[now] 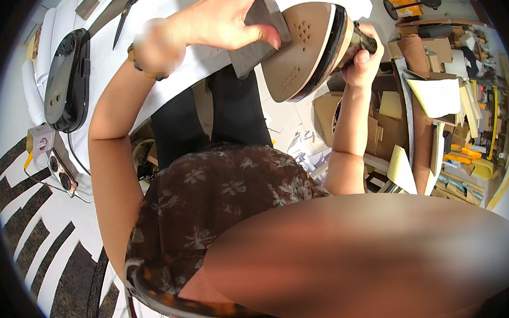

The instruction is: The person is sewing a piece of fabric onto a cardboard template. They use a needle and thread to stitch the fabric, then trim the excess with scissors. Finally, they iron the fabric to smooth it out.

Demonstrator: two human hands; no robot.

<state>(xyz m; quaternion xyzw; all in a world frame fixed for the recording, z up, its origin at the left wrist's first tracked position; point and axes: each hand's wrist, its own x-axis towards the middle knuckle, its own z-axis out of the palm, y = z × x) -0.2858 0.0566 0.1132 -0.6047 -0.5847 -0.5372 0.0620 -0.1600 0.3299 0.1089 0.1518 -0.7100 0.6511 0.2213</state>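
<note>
My right hand [363,57] grips the handle of a clothes iron [303,49], which is tipped so that its beige soleplate with small holes shows. A flat grey piece [247,60], perhaps cloth or a pad, is in my left hand [220,24], thumb lying over its front. One edge of that piece overlaps the soleplate; whether it presses on it I cannot tell. The other fingers of my left hand are partly cut off by the upper edge. Both hands are raised over the near edge of the white table [177,77].
On the table's left stands a black oval iron base [66,82] with a cord, near dark scissors [124,20]. Below it lie a small box [40,140] and cut dark patterned fabric strips [72,286]. Shelves and cardboard [387,130] crowd the right, with paper scraps [311,156] on the floor.
</note>
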